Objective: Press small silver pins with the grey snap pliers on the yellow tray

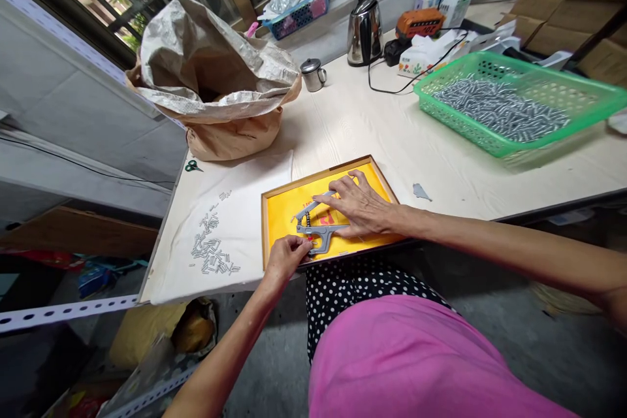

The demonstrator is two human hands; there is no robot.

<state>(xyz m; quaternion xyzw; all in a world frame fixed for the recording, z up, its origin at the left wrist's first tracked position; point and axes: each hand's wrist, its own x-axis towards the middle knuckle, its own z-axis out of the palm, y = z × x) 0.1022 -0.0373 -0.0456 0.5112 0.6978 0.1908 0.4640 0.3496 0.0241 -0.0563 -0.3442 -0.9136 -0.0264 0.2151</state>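
Observation:
Grey spring-loaded hand pliers [321, 232] lie over a shallow tray [386, 186] lined with yellow sheet. My right hand [361, 208] is wrapped round the pliers' handles, which are spread apart. At the jaw end, beside a small red part [310, 238], my left hand [284, 260] has its fingertips pinched together. Whatever those fingertips hold is too small and too hidden to name. To the left, many small metal pins [210, 248] lie scattered on a white cloth [255, 209].
A green basket [470, 134] of metal pins stands at the right. Behind the cloth is a large open sack [230, 137], with green scissors [193, 166] near it. A metal cup [313, 75], a kettle [365, 29] and an orange power-tool battery [420, 23] stand at the back.

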